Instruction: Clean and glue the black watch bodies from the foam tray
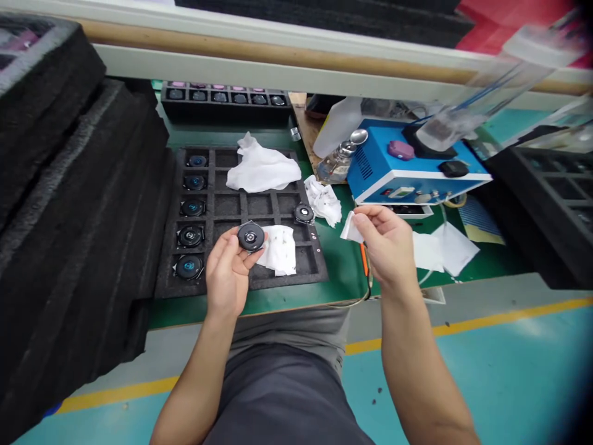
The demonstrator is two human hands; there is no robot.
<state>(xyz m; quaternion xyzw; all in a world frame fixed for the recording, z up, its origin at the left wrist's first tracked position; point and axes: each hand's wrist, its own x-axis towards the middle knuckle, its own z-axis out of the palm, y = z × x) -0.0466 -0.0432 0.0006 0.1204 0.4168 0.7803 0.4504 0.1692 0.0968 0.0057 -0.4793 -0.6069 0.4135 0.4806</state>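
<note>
My left hand [228,272] grips a round black watch case [251,237] by its edge, with the sensor side facing up. It hovers over a black foam tray [296,272]. Between thumb and fingers, my right hand [386,244] pinches a small white wipe [352,228], to the right of the tray. A soiled white wipe [280,250] lies on the tray beside the held watch case, and a larger white cloth [264,165] covers some rear compartments. Several watch cases [189,236] fill the left column. Another watch case [304,213] sits at the tray's right side.
Tall stacks of black foam trays [83,247] rise at the left. A crumpled wipe [324,201], a metal-topped bottle [337,162] and a blue control box [412,164] stand right of the tray. A shelf edge [296,59] crosses above the green bench [278,303].
</note>
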